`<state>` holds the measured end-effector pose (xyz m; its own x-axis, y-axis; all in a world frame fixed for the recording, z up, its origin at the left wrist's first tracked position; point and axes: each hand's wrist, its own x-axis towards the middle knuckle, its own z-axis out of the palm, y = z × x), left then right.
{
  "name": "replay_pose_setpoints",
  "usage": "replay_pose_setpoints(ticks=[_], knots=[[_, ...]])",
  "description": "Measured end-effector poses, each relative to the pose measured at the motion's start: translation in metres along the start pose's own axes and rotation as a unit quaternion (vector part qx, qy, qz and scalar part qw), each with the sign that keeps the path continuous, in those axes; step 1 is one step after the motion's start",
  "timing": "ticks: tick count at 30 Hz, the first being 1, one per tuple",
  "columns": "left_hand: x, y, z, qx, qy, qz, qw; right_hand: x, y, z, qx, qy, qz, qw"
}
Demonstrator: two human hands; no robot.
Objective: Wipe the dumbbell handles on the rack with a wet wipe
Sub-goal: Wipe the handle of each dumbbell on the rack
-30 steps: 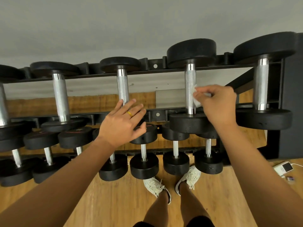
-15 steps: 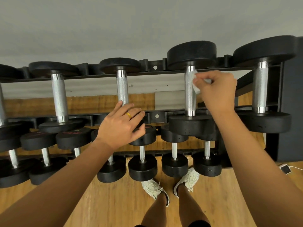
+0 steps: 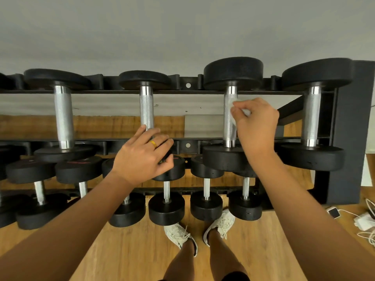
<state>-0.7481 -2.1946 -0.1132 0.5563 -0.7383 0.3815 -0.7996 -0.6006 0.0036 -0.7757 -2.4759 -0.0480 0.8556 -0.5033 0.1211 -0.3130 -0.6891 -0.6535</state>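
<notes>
The left hand [image 3: 142, 157] rests, fingers loose, on the near end of the middle dumbbell [image 3: 146, 110]. Farther back, the right hand [image 3: 256, 124] pinches the wet wipe [image 3: 233, 116] against the right side of the next handle [image 3: 229, 134] on the rack [image 3: 194, 146]. Bare handle shows above and below the wipe.

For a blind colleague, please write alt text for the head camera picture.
A person's right hand holds a wet wipe against the handle of a dumbbell on the upper shelf, while the left hand rests on the near end of the neighbouring dumbbell. Smaller dumbbells lie on the lower shelf above a wooden floor.
</notes>
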Motion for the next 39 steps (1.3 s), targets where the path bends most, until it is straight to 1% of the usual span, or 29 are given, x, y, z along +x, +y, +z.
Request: replay_pose_setpoints(ticks=[5, 7, 11, 14, 18, 22, 24, 26, 28, 30, 31, 33, 36, 39], knots=[[-0.001, -0.001, 0.000, 0.001, 0.002, -0.005, 1.000, 0.030, -0.012, 0.002, -0.013, 0.001, 0.009, 1.000], [-0.001, -0.001, 0.000, 0.000, 0.001, -0.008, 1.000, 0.012, -0.008, -0.001, -0.024, -0.014, -0.002, 1.000], [-0.001, 0.000, -0.001, 0.000, -0.001, -0.008, 1.000, -0.033, 0.004, -0.009, -0.041, -0.052, 0.001, 0.998], [-0.001, -0.001, -0.001, 0.000, -0.002, -0.006, 1.000, -0.014, -0.002, -0.008, -0.051, -0.061, 0.014, 0.997], [0.000, 0.000, -0.002, 0.000, -0.005, -0.008, 1.000, 0.015, -0.014, -0.007, -0.033, -0.049, 0.020, 0.998], [0.000, 0.000, -0.002, -0.005, -0.012, -0.012, 1.000, -0.015, -0.003, -0.017, -0.069, -0.115, 0.010, 0.991], [0.000, 0.001, -0.003, -0.003, -0.015, -0.011, 1.000, -0.027, 0.003, -0.022, -0.074, -0.151, 0.020, 0.986], [0.001, 0.001, -0.004, -0.004, -0.018, -0.012, 1.000, -0.022, 0.003, -0.023, -0.062, -0.167, 0.035, 0.983], [0.001, 0.002, -0.004, -0.004, -0.021, -0.013, 1.000, -0.008, -0.003, -0.021, -0.038, -0.148, 0.043, 0.987], [0.001, 0.002, -0.005, -0.003, -0.025, -0.013, 1.000, 0.002, -0.011, -0.020, -0.029, -0.117, 0.030, 0.992], [0.001, 0.001, -0.004, -0.002, -0.027, -0.013, 1.000, 0.003, -0.011, -0.019, -0.034, -0.114, 0.021, 0.993], [0.001, 0.002, -0.004, 0.000, -0.030, -0.011, 0.999, -0.005, -0.008, -0.022, -0.059, -0.141, 0.008, 0.988], [0.001, 0.002, -0.005, 0.001, -0.025, -0.010, 1.000, -0.023, 0.000, -0.030, -0.087, -0.202, 0.024, 0.975], [0.001, 0.003, -0.006, -0.003, -0.022, -0.012, 1.000, -0.020, 0.000, -0.030, -0.082, -0.218, 0.032, 0.972]])
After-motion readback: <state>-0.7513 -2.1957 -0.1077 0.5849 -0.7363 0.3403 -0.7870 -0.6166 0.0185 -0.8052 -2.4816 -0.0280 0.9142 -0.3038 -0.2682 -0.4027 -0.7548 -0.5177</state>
